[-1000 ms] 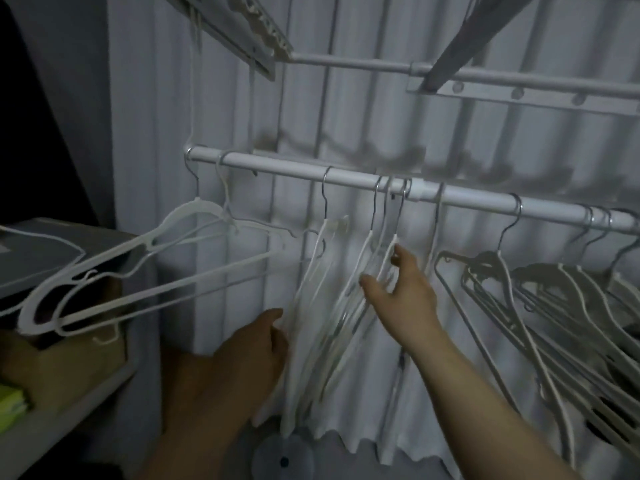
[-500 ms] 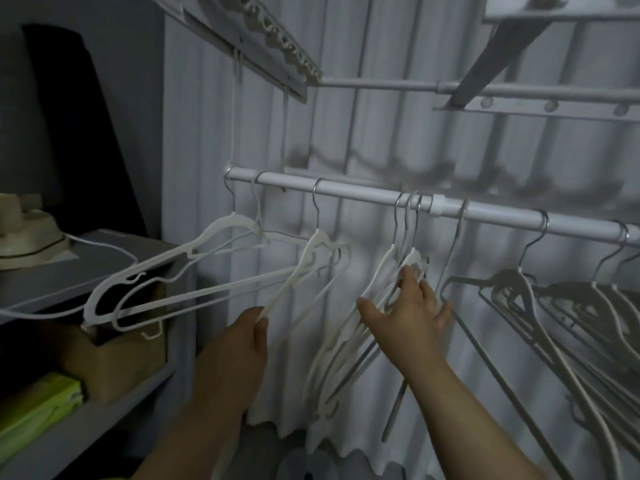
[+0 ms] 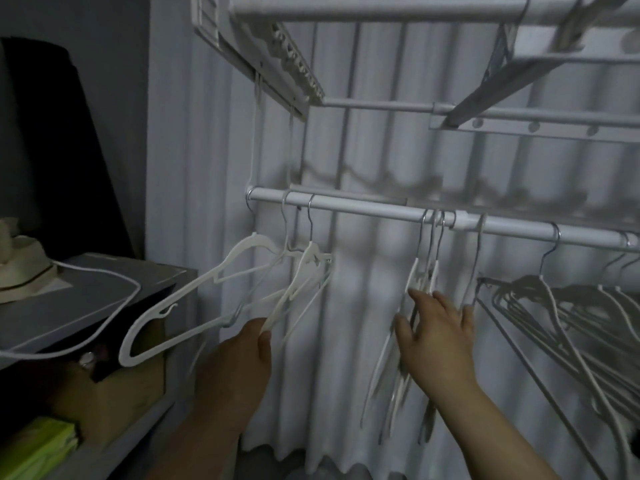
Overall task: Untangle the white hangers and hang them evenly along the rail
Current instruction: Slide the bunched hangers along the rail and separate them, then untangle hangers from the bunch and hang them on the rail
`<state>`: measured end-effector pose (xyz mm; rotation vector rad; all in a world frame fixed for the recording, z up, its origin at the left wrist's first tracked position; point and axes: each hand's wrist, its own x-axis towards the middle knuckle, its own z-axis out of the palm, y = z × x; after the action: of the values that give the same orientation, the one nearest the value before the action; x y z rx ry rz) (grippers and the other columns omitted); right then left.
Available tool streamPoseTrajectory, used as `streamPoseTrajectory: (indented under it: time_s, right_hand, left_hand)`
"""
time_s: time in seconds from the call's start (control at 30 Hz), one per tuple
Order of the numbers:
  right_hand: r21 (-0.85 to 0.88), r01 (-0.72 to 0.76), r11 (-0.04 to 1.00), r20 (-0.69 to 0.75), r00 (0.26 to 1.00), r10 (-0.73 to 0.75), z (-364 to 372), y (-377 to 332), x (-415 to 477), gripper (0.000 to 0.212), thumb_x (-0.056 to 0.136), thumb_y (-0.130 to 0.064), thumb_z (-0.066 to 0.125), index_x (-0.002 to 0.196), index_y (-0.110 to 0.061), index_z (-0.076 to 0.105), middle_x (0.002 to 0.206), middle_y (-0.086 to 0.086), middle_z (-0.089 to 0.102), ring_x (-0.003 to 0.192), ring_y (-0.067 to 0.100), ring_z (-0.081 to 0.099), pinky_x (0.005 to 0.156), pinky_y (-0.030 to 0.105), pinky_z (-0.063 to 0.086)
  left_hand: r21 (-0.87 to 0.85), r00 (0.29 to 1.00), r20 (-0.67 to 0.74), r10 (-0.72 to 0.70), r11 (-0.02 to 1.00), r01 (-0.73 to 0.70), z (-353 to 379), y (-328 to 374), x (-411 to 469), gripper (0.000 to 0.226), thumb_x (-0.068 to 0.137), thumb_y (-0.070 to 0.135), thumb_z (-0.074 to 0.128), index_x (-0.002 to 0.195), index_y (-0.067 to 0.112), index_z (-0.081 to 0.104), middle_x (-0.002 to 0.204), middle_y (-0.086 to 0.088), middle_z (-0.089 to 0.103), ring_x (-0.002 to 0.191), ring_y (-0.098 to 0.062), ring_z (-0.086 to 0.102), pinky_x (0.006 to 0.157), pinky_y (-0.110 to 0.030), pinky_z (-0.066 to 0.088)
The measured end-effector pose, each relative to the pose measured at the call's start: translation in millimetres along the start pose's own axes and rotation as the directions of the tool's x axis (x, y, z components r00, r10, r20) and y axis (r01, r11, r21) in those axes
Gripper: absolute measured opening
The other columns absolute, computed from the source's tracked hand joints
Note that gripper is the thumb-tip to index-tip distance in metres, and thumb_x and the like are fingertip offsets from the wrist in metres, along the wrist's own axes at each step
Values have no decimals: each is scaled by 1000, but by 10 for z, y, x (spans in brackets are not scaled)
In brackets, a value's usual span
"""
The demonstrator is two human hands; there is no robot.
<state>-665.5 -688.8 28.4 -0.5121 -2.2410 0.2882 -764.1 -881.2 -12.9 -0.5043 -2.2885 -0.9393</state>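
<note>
The left hand pinches the lower end of one white hanger between thumb and fingers. That hanger hangs by its hook near the left end of the rail, tilted toward the hand. Just beside it, two more white hangers hang from the same end and swing out to the left, over the shelf. The right hand has its fingers spread wide. It lies flat against a tight bunch of hangers in the middle of the rail, with the thumb on the left side of the bunch. The fingers touch the bunch but do not close around it. Farther right, a big pile of hangers sits crowded together, their bars crossing each other. Behind the rail is a white wavy wall. Above it are more white bars. On the left is a grey shelf with a white cord lying on top and a brown box below. No words can be read anywhere.
</note>
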Motion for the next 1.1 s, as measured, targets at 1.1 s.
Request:
streamPoseTrajectory:
  time_s: [1.1]
  right_hand:
    - [-68, -188, 980, 166, 966, 196, -38, -121, -45, 63, 88, -39, 50, 141, -18, 25, 151, -1, 25, 138, 18, 26, 115, 42, 6]
  left_hand:
    - [-187, 982, 188, 11, 982, 25, -26, 88, 25, 31, 96, 28, 30, 120, 20, 47, 88, -6, 63, 86, -23, 59, 63, -24, 33]
